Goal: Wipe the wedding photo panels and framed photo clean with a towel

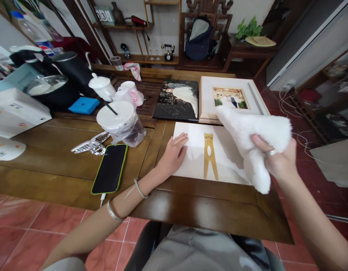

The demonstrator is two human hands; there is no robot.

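Observation:
My right hand (281, 156) is closed around a fluffy white cloth (258, 130), lifted above the right side of a white board (188, 165). The cloth's lower end hangs over the board's right edge and hides that corner. My left hand (174, 154) lies flat on the board's left edge, fingers stretched out. Between the two hands, a flat gold cut-out piece (209, 156) with two legs and an oval hole rests on the board.
Behind the board lie a dark photo panel (176, 99) and a white-framed picture (208, 98). To the left are a phone (110, 169) with a cable, a silver metallic item (92, 145), a lidded cup (120, 120) with a straw, a blue box (84, 105) and a white teapot (102, 86).

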